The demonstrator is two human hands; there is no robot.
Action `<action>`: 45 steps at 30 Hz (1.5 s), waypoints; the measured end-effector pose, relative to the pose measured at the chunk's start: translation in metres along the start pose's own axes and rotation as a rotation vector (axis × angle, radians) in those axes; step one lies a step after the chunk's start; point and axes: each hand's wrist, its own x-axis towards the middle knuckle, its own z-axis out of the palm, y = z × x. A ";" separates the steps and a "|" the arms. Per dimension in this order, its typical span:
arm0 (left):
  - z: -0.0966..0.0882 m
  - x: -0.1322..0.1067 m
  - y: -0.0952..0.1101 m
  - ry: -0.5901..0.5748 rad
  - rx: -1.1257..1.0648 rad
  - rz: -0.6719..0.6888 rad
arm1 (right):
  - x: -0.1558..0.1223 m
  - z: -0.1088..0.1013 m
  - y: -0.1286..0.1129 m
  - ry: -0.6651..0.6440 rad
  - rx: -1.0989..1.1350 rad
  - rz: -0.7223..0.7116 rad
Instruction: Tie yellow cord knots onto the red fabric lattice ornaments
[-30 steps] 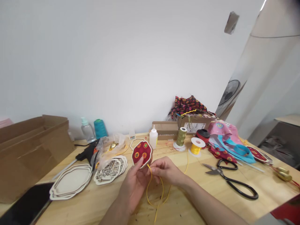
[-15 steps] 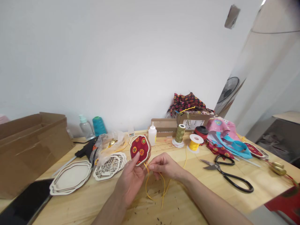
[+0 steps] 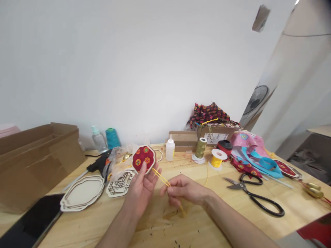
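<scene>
My left hand holds up a small red padded ornament covered in fabric with round coloured flowers, thumb on its lower edge. A doubled yellow cord runs taut from the ornament's lower right to my right hand, which pinches it in closed fingers just above the wooden table. The cord's tail hangs below that hand. Both hands are near the table's front middle.
Black scissors lie to the right. Behind stand a yellow cord spool, an olive spool, a glue bottle and fabric pieces. Left are wooden cut-out shapes, a glue gun, a cardboard box.
My left hand has carried the ornament up and to the left. The cord, slack and looped before, is now pulled straight between the ornament and my right hand.
</scene>
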 end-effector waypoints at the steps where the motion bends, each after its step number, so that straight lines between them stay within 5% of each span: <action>1: -0.001 0.002 0.003 0.013 -0.039 0.016 | -0.003 -0.003 -0.002 -0.028 -0.041 0.046; 12: -0.005 0.007 0.016 0.038 -0.142 0.018 | -0.036 -0.039 -0.032 0.045 -0.310 0.088; 25: -0.008 0.004 0.013 -0.003 -0.069 -0.018 | -0.038 -0.056 -0.025 0.275 -0.592 0.116; 30: -0.007 0.000 0.006 -0.047 -0.024 -0.080 | -0.013 -0.035 -0.017 0.684 -0.891 -0.322; 32: -0.003 -0.003 0.003 -0.094 -0.002 -0.115 | -0.002 -0.019 -0.012 0.709 -0.893 -0.404; 39: 0.007 -0.009 -0.010 -0.220 0.063 -0.318 | 0.016 0.007 0.009 0.618 -1.098 -0.290; 45: 0.004 -0.011 -0.013 -0.246 0.139 -0.256 | 0.015 0.007 0.010 0.609 -1.130 -0.280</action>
